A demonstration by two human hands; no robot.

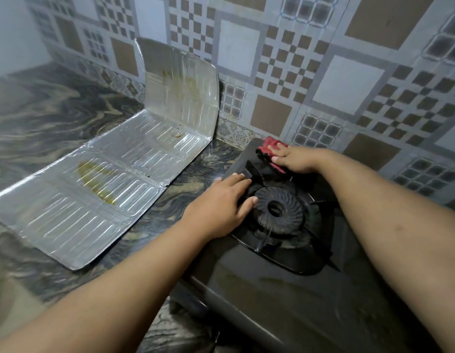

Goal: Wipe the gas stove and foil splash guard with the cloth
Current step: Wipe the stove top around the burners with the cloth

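Two surfaces are to be wiped, and by the look of things only the gas stove [285, 271] is under way: the red cloth [268, 146] is pressed flat onto its far corner beneath the right hand [295, 159], whose grip is spread rather than clamped, while the left hand [221, 202] is laid open on the stove top beside the burner [277, 210]. Yellow-brown grease is seen on the foil splash guard [106, 179], which lies unfolded on the marbled worktop [43, 110] just left of the stove, one panel propped against the tiled wall [323, 59], so that part is judged untouched. Much of the cloth is hidden by the hand, the stove's near and right edges are cut off, and dirt on its dark top cannot be made out.
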